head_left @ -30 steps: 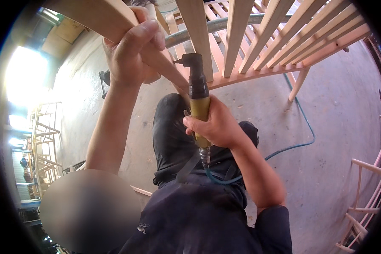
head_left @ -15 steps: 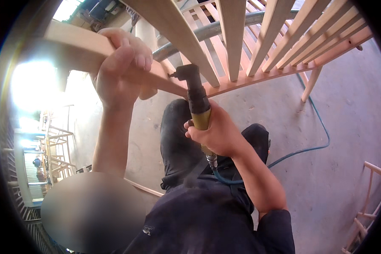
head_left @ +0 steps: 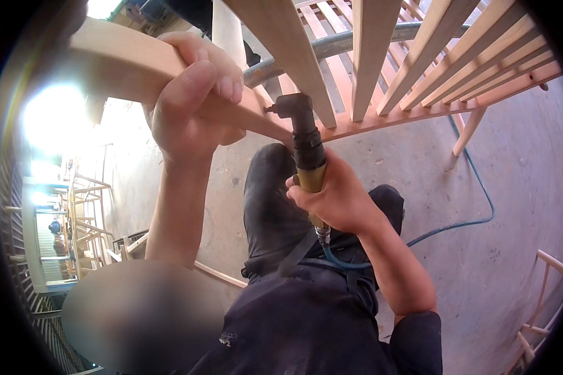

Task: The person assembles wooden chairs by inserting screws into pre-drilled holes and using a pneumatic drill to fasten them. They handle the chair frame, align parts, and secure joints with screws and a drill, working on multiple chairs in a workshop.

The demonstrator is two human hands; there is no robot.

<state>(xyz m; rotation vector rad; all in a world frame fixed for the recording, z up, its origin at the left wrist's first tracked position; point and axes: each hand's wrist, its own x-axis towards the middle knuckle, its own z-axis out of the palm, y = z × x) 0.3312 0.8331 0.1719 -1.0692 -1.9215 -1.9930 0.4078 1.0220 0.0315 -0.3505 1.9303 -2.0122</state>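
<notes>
My right hand (head_left: pixel 341 195) is wrapped round the yellow grip of a pneumatic right-angle screwdriver (head_left: pixel 305 140). Its black angled head faces left, and its short bit reaches the side of a wooden post; whether the bit sits in a screw is too small to tell. My left hand (head_left: pixel 197 94) grips that thick, pale wooden post (head_left: pixel 125 62) from the left, fingers curled over its upper face. The post joins a slatted wooden frame (head_left: pixel 413 119), whose slats fan out toward the upper right.
A blue-green air hose (head_left: pixel 450 224) runs from the tool across the concrete floor (head_left: pixel 469 262). Behind the slats passes a grey metal tube (head_left: pixel 338 45). Wooden chair frames (head_left: pixel 91 212) stand at the left, with another wooden frame (head_left: pixel 547 265) at the lower right.
The post, slatted frame, both hands and the screwdriver all appear slightly farther right in the picture. Both grips stay the same, and the bit remains at the post.
</notes>
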